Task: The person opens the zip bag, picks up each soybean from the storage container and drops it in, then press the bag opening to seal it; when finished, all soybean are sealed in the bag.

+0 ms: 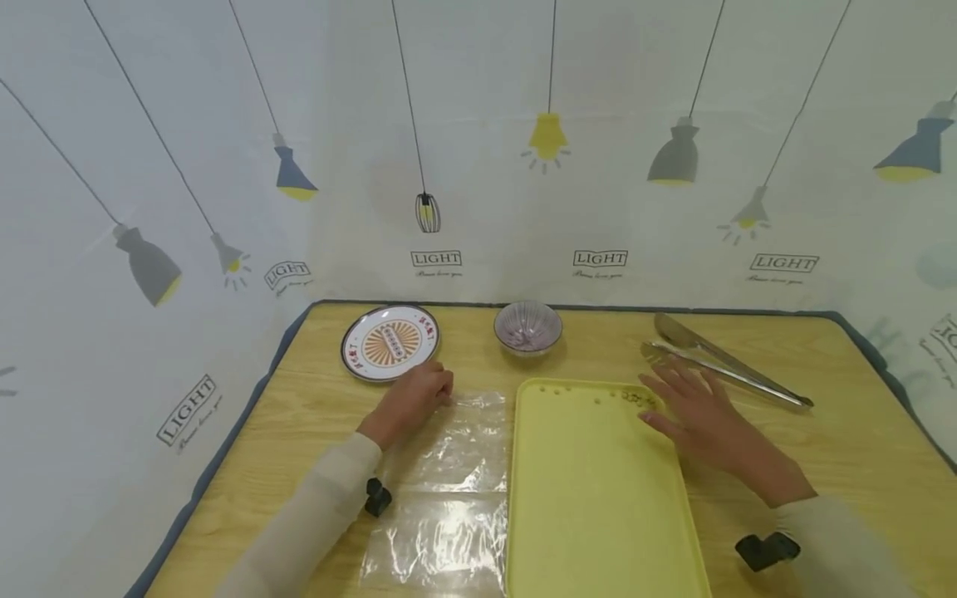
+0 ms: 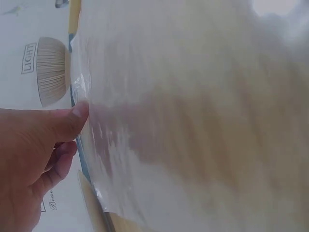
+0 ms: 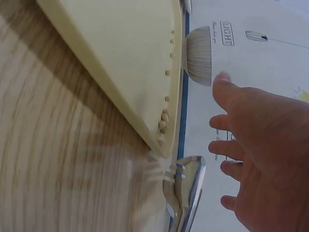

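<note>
At the far left corner of a clear plastic bag (image 1: 456, 465), my left hand (image 1: 414, 400) pinches its edge. The left wrist view shows the thumb and fingers on that see-through film (image 2: 145, 140), lifted off the table. My right hand (image 1: 706, 423) hovers with spread fingers by the far right corner of a yellow tray (image 1: 598, 498); the right wrist view shows nothing in it. Several small round beige pieces (image 1: 635, 399) lie along the tray's far edge, most bunched in its right corner. Metal tongs (image 1: 740, 370) with a forked tip lie just past the right hand.
A white plate (image 1: 392, 340) with an orange sunburst print sits at the back left, close beyond the left hand. A ribbed purplish bowl (image 1: 527, 327) stands at the back middle, beyond the tray. Behind the wooden table (image 1: 815, 465) rises a cloth (image 1: 493, 191) printed with lamps.
</note>
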A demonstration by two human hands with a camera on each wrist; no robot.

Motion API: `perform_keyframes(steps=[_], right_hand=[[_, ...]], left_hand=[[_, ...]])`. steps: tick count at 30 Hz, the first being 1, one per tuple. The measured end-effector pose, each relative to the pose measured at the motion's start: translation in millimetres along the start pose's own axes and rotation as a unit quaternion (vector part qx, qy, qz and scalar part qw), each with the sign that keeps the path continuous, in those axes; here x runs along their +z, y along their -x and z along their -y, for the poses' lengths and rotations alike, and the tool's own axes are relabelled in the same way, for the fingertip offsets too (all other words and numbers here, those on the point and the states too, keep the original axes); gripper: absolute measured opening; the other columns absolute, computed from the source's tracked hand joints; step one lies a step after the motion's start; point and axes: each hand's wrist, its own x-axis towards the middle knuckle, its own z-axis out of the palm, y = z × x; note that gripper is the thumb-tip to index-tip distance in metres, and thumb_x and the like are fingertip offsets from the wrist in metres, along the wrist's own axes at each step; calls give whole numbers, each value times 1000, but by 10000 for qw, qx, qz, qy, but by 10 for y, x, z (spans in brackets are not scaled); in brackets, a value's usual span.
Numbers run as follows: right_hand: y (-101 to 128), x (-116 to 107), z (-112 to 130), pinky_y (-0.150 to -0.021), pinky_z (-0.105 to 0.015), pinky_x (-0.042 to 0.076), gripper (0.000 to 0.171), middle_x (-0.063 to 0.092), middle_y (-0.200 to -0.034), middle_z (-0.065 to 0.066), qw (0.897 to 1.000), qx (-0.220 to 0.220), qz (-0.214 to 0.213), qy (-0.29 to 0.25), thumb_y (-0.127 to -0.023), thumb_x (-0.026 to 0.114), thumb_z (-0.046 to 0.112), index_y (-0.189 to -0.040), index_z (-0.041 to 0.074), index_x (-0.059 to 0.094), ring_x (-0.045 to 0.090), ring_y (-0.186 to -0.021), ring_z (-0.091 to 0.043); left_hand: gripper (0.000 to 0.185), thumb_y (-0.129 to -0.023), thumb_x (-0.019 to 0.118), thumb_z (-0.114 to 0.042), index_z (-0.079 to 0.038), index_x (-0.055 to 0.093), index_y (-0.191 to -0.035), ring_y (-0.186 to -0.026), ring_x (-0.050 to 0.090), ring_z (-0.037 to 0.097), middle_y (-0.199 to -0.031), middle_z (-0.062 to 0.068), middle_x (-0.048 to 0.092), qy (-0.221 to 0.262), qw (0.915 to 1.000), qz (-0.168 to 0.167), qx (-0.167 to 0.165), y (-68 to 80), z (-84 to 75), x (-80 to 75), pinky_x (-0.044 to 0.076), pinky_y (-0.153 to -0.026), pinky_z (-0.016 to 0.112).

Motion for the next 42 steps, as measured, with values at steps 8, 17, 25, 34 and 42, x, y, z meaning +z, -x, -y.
perform_keyframes(steps=[8, 17, 25, 34, 42], right_hand=[[-182, 180, 96, -107, -71, 30, 46, 54, -144, -24, 9973, -576, -381, 260, -95, 70, 28, -133, 5, 62, 43, -136, -50], [-301, 314, 215, -90, -58, 49, 37, 68, -120, -15, 9952, -793, -526, 242, -91, 75, 20, -123, 2, 69, 61, -114, -36], [-337, 314, 271, -87, -57, 50, 33, 69, -117, -16, 9934, -857, -666, 362, -90, 76, 19, -118, 2, 71, 62, -112, -38], [-342, 324, 333, -88, -59, 50, 34, 69, -118, -18, 9915, -964, -775, 392, -90, 76, 20, -118, 2, 71, 61, -113, -38], [-346, 338, 349, -86, -59, 50, 33, 69, -118, -18, 9901, -1062, -821, 410, -89, 77, 19, -117, 2, 72, 62, -111, -38]], left_hand=[[18, -90, 71, -6, -10, 57, -80, -76, 51, 16, -78, -1, 53, -340, 9967, 208, 713, -35, 13, 8, 46, -70, 30], [15, -101, 58, -9, -13, 53, -87, -77, 45, 11, -79, -4, 48, -7, 9910, 1194, 598, 16, -54, -48, 41, -70, 24], [10, -104, 55, -14, -11, 61, -111, -101, 60, 16, -105, 3, 66, 570, 9871, 1467, 280, 10, -128, -19, 54, -90, 32], [10, -93, 71, -11, -13, 63, -87, -79, 56, 10, -82, -4, 62, 1002, 9859, 1336, -128, 30, -144, -26, 51, -75, 27], [13, -91, 69, -3, -12, 63, -84, -80, 55, 13, -83, -1, 60, 200, 9929, 1033, 564, 106, -176, -50, 51, -74, 27]])
